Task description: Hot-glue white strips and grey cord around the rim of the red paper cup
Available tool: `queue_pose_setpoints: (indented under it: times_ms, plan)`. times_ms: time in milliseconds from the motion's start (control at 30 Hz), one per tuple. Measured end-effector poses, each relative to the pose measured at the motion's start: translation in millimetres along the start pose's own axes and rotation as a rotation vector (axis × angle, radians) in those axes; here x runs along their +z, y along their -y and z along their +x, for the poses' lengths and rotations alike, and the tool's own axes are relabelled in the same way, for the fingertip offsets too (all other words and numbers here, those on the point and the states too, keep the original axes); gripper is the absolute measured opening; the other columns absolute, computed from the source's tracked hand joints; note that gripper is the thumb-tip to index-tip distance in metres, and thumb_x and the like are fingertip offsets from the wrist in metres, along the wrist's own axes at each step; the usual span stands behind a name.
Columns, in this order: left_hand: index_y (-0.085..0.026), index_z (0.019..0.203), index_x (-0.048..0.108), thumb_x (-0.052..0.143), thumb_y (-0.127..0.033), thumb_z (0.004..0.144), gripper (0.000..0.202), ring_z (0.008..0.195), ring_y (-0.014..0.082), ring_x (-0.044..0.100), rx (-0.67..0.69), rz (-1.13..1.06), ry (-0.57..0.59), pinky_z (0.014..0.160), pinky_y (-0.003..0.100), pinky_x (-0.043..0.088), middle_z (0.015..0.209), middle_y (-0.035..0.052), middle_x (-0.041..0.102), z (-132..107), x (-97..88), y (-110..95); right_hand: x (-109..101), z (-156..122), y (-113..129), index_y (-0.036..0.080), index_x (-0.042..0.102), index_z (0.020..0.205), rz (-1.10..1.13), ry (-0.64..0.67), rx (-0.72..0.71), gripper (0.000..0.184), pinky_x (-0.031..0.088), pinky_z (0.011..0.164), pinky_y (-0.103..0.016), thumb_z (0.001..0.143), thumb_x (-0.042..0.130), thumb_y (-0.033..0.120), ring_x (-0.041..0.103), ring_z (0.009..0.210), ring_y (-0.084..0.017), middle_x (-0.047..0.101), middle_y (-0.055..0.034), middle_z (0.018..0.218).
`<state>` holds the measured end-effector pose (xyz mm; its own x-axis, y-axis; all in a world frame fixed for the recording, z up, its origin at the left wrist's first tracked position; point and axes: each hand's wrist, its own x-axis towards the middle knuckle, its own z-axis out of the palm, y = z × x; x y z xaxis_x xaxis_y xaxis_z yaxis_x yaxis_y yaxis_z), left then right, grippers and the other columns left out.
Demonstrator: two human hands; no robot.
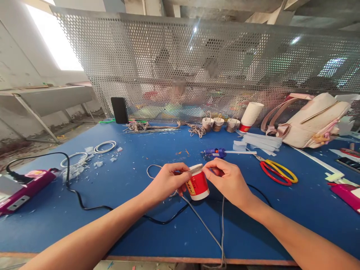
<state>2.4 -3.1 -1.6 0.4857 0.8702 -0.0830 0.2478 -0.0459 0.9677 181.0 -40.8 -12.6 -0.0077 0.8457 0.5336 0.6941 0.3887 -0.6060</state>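
Note:
Both hands meet over the middle of the blue table (135, 225). Between them is a small red and white paper cup (197, 186), tipped on its side. My left hand (168, 181) grips the cup's left side with curled fingers. My right hand (225, 179) pinches the cup's rim from the right. A pale cord (206, 227) runs from the cup toward the table's near edge. A loop of the same cord (150, 169) lies just behind my left hand.
A blue glue gun (215, 152) lies behind the cup, and red and yellow scissors (277, 171) to its right. A black cable (84, 204) leads to a pink power strip (24, 187) at left. A cup stack (251, 115), pink bag (312, 120), phone (119, 110) and mesh screen (197, 63) stand behind.

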Motion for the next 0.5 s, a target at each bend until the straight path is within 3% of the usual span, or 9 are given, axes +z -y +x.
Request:
queue_pose_setpoints:
  times_ms: [500]
  plan:
    - [-0.015,0.062,0.057,0.053,-0.027,0.072,0.016,0.041,0.0086,0.051,0.031,0.024,0.012,0.041,0.018,0.042,0.046,-0.0034,0.056,-1.0,-0.2,-1.0,2.4,-0.9,-0.8,0.018,0.059,0.064,0.032,0.049,0.143,0.014,0.033,0.047,-0.021,0.075,0.055,0.027,0.036,0.049,-0.009,0.038,0.0052,0.053]
